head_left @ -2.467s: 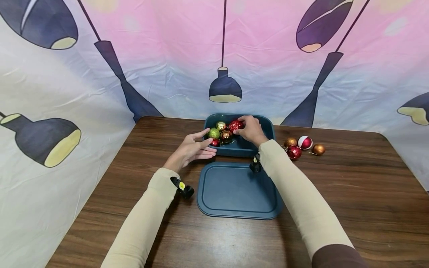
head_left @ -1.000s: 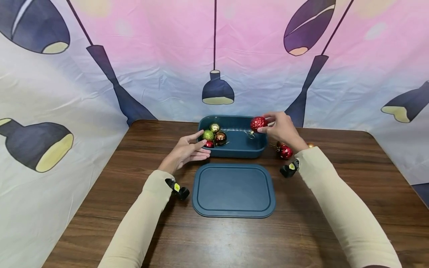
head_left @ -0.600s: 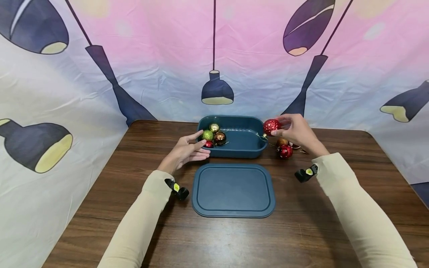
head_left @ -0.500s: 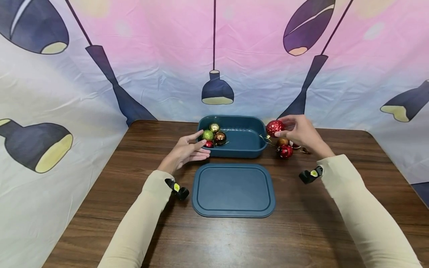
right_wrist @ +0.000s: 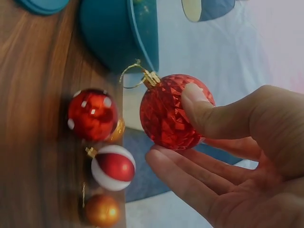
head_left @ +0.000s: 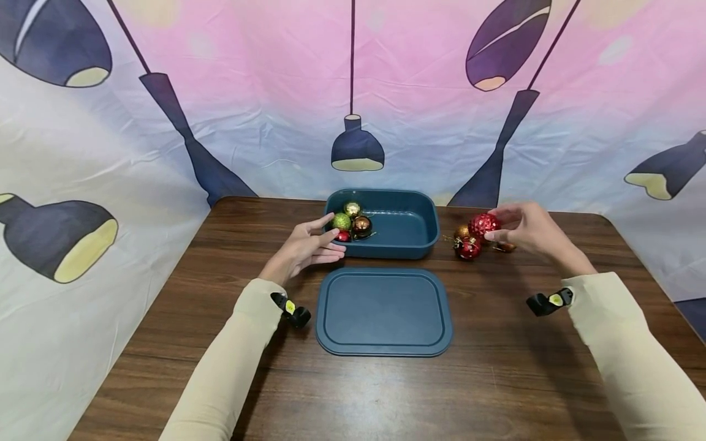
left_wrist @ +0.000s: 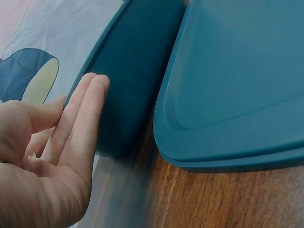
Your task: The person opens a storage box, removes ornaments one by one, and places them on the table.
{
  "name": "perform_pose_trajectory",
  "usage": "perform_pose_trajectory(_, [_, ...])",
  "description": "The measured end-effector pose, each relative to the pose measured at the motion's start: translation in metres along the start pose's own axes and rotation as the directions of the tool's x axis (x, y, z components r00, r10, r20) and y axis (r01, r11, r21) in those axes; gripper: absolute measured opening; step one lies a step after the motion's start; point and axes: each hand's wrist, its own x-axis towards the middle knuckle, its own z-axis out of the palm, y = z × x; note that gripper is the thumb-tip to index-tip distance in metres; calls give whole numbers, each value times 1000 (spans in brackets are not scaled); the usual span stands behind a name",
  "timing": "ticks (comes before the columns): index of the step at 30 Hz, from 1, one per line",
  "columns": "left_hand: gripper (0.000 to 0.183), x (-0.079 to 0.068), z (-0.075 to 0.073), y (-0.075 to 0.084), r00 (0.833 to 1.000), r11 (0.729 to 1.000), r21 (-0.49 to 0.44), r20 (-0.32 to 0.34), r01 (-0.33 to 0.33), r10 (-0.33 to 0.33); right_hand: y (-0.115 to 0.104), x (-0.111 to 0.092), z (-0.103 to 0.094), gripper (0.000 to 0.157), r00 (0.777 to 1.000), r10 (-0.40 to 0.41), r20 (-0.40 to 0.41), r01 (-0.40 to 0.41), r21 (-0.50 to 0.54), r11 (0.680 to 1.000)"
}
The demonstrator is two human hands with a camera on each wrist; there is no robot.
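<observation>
My right hand (head_left: 534, 231) pinches a faceted red Christmas bauble (right_wrist: 166, 116) between thumb and fingertips, its gold cap and loop pointing toward the box. In the head view this bauble overlaps several others on the table: a red one with white dots (right_wrist: 90, 114), a red-and-white striped one (right_wrist: 113, 167) and gold ones (right_wrist: 103, 210). My left hand (head_left: 306, 248) rests at the left front corner of a teal box (head_left: 405, 251), straight fingers against its outer wall (left_wrist: 126, 95). Inside, at the left end, lie green (head_left: 341, 222), gold (head_left: 352, 209), copper (head_left: 362, 226) and red (head_left: 343, 236) baubles.
A flat teal lid (head_left: 384, 312) lies in front of the box on the brown wooden table (head_left: 386, 398). Behind the table's back edge hangs a cloth (head_left: 287, 141) printed with lamps.
My right hand has lifted the faceted red bauble out of the box and carried it rightward, then lower, over the loose baubles. My left hand keeps its place at the box corner.
</observation>
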Motion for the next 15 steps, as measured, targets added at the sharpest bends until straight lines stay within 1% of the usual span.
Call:
perform_pose_trajectory(5, [65, 0, 0, 0, 1000, 1000, -1, 5, -2, 2, 11, -7, -2, 51, 1000, 17, 20, -16, -25, 1000])
perform_pose_trajectory(9, [65, 0, 0, 0, 1000, 1000, -4, 4, 1, -1, 19, -11, -2, 49, 1000, 18, 26, -17, -10, 1000])
perform_pose_trajectory(12, [65, -1, 0, 1, 1000, 1000, -3, 1, 1, -1, 23, -15, -1, 49, 999, 37, 38, -37, 9, 999])
perform_pose_trajectory(15, [65, -1, 0, 1, 1000, 1000, -5, 0, 1, -1, 27, -18, 0, 49, 998, 46, 42, -45, -18, 999])
